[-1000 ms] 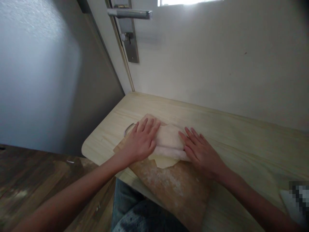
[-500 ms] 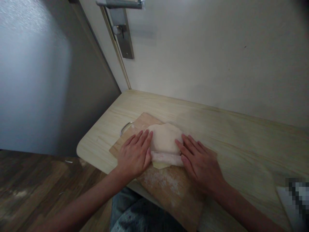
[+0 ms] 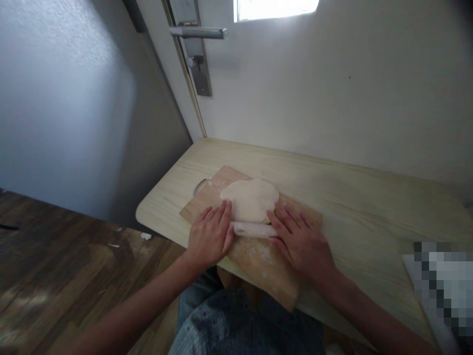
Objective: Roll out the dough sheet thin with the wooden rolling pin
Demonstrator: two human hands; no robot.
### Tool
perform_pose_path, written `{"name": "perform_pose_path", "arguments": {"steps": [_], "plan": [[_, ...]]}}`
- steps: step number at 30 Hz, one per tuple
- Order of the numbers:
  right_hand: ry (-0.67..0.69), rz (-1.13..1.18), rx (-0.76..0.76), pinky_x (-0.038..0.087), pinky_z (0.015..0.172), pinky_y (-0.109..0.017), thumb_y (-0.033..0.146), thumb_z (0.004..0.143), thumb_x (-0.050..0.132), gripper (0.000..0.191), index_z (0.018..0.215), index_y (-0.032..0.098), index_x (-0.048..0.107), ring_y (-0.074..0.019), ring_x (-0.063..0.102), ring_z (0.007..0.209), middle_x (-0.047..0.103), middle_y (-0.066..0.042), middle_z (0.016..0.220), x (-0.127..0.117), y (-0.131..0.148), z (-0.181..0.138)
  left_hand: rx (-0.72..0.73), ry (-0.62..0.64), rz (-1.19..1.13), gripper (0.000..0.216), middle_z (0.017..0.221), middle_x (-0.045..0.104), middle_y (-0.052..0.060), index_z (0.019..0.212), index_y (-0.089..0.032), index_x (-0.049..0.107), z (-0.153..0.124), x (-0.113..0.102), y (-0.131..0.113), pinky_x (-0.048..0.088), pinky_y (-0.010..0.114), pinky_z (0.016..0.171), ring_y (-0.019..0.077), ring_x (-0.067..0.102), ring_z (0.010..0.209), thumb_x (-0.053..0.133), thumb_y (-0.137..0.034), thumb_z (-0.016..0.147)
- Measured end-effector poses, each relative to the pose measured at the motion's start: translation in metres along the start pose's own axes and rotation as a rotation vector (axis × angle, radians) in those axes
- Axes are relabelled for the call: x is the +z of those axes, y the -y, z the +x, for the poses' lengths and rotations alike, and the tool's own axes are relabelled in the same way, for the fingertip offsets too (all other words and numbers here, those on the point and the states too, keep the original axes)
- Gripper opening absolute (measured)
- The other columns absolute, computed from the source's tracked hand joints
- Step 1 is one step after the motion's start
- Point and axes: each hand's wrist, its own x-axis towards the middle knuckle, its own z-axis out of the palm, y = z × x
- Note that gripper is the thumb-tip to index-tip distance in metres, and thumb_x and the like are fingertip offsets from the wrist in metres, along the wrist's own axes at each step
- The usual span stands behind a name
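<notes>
**Q:** How do the two hands lie?

**A:** The left hand point(image 3: 210, 236) and the right hand point(image 3: 301, 241) both rest palm down with the fingers stretched out and close together. Neither is closed around anything. Each presses flat on one end of the rolling pin point(image 3: 254, 229), and the bare middle of the pin shows between them.

**Q:** Where is the dough?

**A:** The dough point(image 3: 250, 198), a pale flattened round, lies just beyond the fingertips of both hands, and its near edge touches the pin.

**Q:** What lies under and around the hands?

**A:** Under the hands, the pin and the dough is a wooden board point(image 3: 258, 266), dusted with flour on the wrist side of the pin. The board rests on a pale wooden table point(image 3: 369, 197). Beyond the left hand a metal ring point(image 3: 201, 183) shows at the board's far corner. Farther out in the same direction a door handle point(image 3: 197, 32) stands above the table. Wooden floor point(image 3: 74, 256) lies to the outer side of the left forearm.
</notes>
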Motion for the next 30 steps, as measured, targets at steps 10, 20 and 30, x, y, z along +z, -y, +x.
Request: {"name": "perform_pose_path", "arguments": {"steps": [10,20,30], "plan": [[-0.097,-0.036,-0.067,0.038,0.097,-0.044,0.029,0.088,0.044,0.037,0.118,0.012,0.055,-0.0266,0.047,0.118,0.050,-0.014,0.130,0.000,0.005,-0.016,-0.016,0.020,0.001,0.050,0.131,0.048,0.020,0.128,-0.002,0.041,-0.042,-0.004,-0.023,0.042,0.041,0.096,0.0267,0.049,0.118,0.030,-0.033,0.090],[-0.022,-0.005,-0.233,0.049,0.087,-0.038,0.022,0.085,0.049,0.019,0.092,0.010,0.062,-0.0250,0.052,0.112,0.057,-0.015,0.121,-0.016,-0.013,0.016,0.079,0.175,-0.075,0.030,0.138,0.040,0.019,0.108,-0.008,0.052,-0.014,-0.014,0.010,0.038,0.037,0.099,0.0233,0.038,0.127,0.039,-0.029,0.090],[0.156,0.120,-0.331,0.030,0.102,-0.050,0.049,0.090,0.030,0.053,0.126,0.015,0.049,-0.0262,0.029,0.131,0.038,-0.015,0.140,0.004,-0.045,0.056,0.227,0.443,-0.273,0.063,0.146,0.021,0.019,0.139,-0.009,0.022,0.036,-0.012,0.052,0.020,0.038,0.108,0.0210,0.017,0.136,0.030,-0.048,0.090]]}}
